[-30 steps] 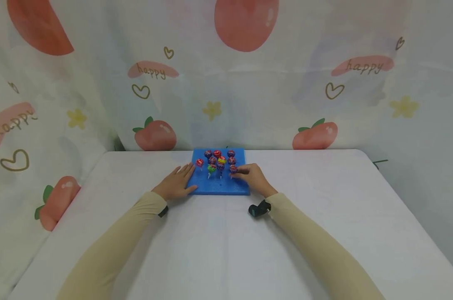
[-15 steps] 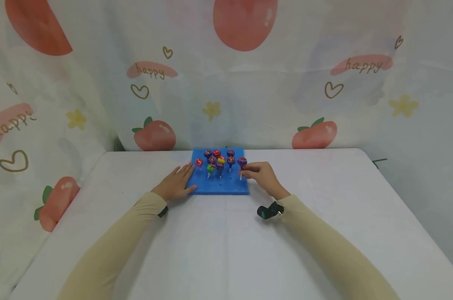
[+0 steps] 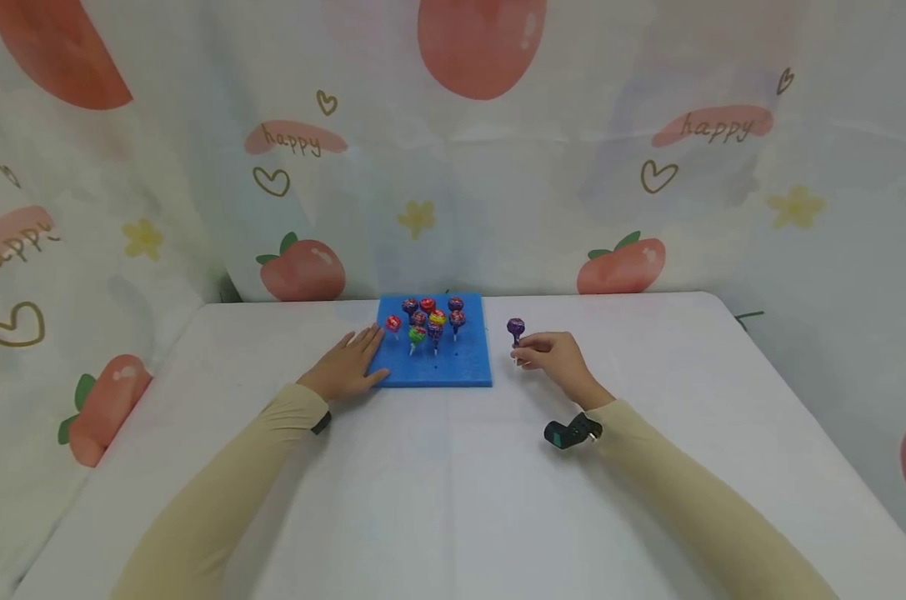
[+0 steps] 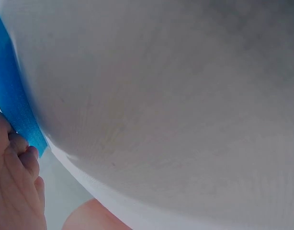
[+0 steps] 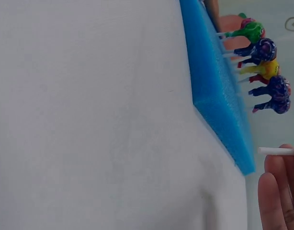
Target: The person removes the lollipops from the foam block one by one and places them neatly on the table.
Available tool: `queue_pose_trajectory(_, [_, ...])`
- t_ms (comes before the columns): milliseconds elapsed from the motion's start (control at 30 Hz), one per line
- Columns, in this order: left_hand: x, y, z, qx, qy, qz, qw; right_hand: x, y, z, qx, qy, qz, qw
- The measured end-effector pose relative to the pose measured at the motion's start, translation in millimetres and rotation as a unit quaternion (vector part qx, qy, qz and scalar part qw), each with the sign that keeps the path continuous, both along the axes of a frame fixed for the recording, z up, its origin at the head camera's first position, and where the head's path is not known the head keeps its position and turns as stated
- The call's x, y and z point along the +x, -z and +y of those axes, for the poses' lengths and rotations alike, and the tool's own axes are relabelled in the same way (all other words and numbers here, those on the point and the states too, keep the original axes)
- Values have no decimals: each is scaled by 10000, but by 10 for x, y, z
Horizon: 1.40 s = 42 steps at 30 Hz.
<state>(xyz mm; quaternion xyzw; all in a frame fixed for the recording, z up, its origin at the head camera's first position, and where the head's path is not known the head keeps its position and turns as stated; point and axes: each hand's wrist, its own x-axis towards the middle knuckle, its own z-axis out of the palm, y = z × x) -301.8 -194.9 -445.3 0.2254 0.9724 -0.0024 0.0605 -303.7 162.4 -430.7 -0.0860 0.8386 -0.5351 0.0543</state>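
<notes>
We see a fruit-printed curtain point(image 3: 528, 183) hanging behind a white-covered counter point(image 3: 392, 492), and across it two arms in beige sleeves reach forward from the near side. The left sleeve point(image 3: 223, 492) slants inward from the left; the right sleeve point(image 3: 700, 500) slants inward from the right, longer in our view. Between them, toward the far edge, lies a blue foam block point(image 3: 463, 372). We find the left hand point(image 3: 342, 367) palm down at the block's left edge, its grip loose and flat, fingers straight and slightly spread, fingertips and thumb touching the foam. The right hand point(image 3: 565, 358) stands to the right of the block, apart from it, turned sideways with the fingers pointing left; its grip pinches a purple lollipop point(image 3: 516, 327) by the stick, wrapped head upward. Among the lollipops upright in the foam we pick out a green lollipop point(image 3: 417, 334), a yellow lollipop point(image 3: 437, 317) and a red lollipop point(image 3: 392, 322). Smallest, in the right wrist view, the white stick end point(image 5: 275, 151) pokes past the pinching fingers.
</notes>
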Motion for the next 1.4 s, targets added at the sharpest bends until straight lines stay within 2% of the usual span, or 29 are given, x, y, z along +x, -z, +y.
queue_pose_trajectory(267, [-9,-12,16,-84,-69,-76,9999,18,59,19,408,363,-413,9977])
queue_pose_trajectory(567, [13,-35,27,-76,-51,-82,9999,-8,151,-22,527,416,-919,9935])
queue_pose_trajectory(1000, [13,-38,21,-6,-32,-93,10000,-53,158,-43,886,257,-893,9917])
queue_pose_trajectory(1233, [23,-50,31,-40,-46,-74,10000,-50,136,-99,826,110,-1156,9898])
queue_pose_trajectory(1400, [30,-57,34,-36,-78,-112,9999,-33,123,-138,929,79,-1135,9892])
